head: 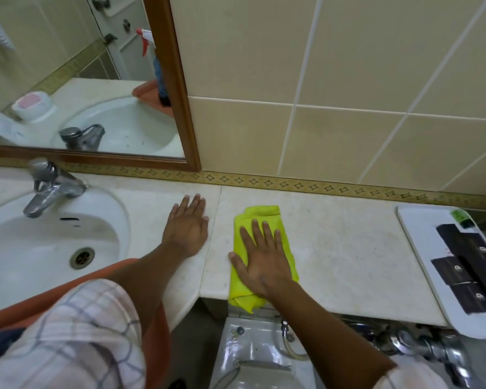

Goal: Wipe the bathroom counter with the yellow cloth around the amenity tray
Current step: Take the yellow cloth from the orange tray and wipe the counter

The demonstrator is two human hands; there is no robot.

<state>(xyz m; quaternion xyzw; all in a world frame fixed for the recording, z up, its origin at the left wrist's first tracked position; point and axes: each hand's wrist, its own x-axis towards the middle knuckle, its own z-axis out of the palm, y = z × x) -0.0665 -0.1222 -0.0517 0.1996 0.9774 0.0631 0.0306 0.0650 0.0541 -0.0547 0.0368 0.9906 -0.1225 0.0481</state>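
Wipe step in hand; best done with flat even pressure, overlapping strokes toward tray [421, 265] at right end of bench [348, 248], skirting tray rim rather than nudging it; yellow cloth [257, 217] folded, mid-bench, its near end hanging over front edge; right hand [260, 262] palm-down on cloth, fingers [267, 234] spread flat, no pinch; left hand [187, 227] flat on bare bench beside sink [101, 209], fingers loosely together, bracing; both forearms extended forward.

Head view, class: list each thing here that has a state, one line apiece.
Yellow cloth: folded, flat on counter, overhanging front edge.
Right hand: open, pressing cloth.
Left hand: open, flat on bare counter.
White amenity tray: holding dark packets, untouched.
Chrome tap: no water running.
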